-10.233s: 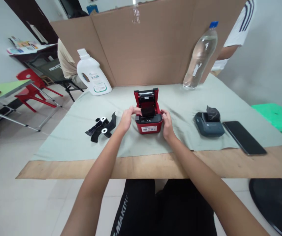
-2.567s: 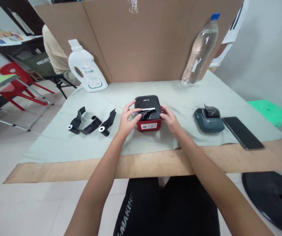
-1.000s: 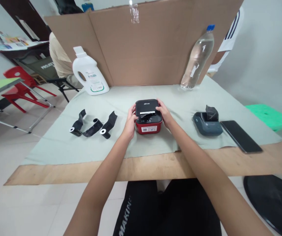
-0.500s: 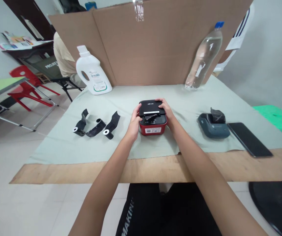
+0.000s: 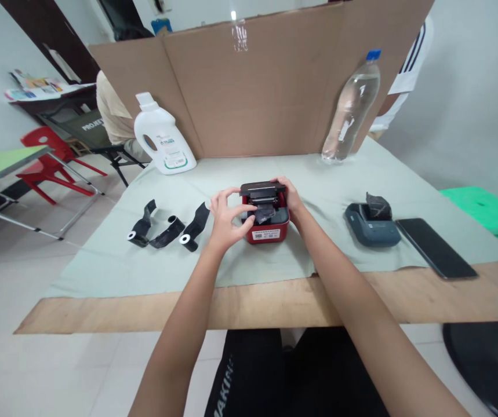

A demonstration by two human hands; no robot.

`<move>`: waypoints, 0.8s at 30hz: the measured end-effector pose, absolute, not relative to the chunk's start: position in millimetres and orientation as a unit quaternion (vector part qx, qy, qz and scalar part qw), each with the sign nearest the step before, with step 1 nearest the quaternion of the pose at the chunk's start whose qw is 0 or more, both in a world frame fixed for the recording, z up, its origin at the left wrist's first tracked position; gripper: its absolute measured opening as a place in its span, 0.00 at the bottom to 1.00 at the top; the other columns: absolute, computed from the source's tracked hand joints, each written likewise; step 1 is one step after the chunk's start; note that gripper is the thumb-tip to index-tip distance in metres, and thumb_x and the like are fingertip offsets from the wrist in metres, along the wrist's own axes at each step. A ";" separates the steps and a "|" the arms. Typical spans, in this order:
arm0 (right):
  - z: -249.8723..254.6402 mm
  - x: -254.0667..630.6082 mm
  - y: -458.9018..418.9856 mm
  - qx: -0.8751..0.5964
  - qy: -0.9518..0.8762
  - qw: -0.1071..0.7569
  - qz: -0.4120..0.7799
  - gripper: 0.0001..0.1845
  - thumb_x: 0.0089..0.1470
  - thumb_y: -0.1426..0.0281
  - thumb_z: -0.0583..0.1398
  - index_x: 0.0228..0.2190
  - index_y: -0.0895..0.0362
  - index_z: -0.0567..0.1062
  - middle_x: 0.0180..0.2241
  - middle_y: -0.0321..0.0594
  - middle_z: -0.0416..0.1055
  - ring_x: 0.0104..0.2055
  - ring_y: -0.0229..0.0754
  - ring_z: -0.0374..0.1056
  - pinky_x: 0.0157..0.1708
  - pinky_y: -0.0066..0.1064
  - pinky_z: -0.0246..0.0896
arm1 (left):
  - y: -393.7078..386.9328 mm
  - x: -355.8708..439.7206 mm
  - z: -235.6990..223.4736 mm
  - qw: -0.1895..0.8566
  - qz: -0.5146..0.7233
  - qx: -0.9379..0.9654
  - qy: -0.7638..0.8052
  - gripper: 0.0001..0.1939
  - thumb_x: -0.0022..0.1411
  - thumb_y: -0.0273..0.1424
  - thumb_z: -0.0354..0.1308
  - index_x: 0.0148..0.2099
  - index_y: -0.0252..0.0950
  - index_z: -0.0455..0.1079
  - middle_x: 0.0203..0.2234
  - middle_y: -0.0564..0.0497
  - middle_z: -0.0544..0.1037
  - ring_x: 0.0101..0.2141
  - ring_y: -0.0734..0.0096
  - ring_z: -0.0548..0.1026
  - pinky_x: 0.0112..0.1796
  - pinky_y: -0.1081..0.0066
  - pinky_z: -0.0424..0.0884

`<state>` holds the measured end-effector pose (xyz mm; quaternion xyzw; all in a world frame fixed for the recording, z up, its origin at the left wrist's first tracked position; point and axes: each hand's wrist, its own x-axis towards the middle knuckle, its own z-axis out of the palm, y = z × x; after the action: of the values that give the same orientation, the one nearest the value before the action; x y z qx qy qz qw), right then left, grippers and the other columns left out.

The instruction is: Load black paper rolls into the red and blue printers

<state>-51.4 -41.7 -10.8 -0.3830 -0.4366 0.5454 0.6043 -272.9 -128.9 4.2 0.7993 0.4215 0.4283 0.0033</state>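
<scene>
A red and black label printer [image 5: 268, 234] stands in front of me with its black lid [image 5: 262, 187] raised. Inside it, a crumpled dark strip [image 5: 265, 214] shows at the front of the opening. My left hand [image 5: 228, 219] is at the printer's left side, fingers spread, its index finger and thumb a little apart beside the strip. Another of its fingers reaches to the lid's left edge. Around the printer's right side and lid corner my right hand [image 5: 291, 198] is closed, its fingertips partly hidden.
Several black ribbon rolls [image 5: 191, 241] lie to the left. A dark blue printer [image 5: 373, 231] and a black phone [image 5: 436, 248] are on the right. A white jug [image 5: 165, 139] and a water bottle [image 5: 351, 113] lean against the cardboard panel [image 5: 261, 92]. Another person's sleeve [image 5: 112, 110] shows behind.
The printer's lid has swung up, baring its inside. My left hand has let go of the printer's side and spread its fingers at the front left of the opening.
</scene>
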 end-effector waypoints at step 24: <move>-24.2 -47.7 -67.6 -0.384 -0.427 0.598 0.559 0.32 0.39 0.62 0.63 0.50 0.49 0.74 0.46 0.37 0.78 0.53 0.53 0.72 0.60 0.47 0.70 | -100.9 -244.2 -16.6 0.576 0.506 0.480 0.426 0.41 0.62 0.36 0.57 0.77 0.46 0.60 0.69 0.49 0.74 0.67 0.49 0.73 0.67 0.51 0.70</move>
<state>-47.7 -67.6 -24.2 -0.3838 -0.4274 0.5590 0.5980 -244.2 -100.9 -16.6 0.4802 0.4259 0.5060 0.5762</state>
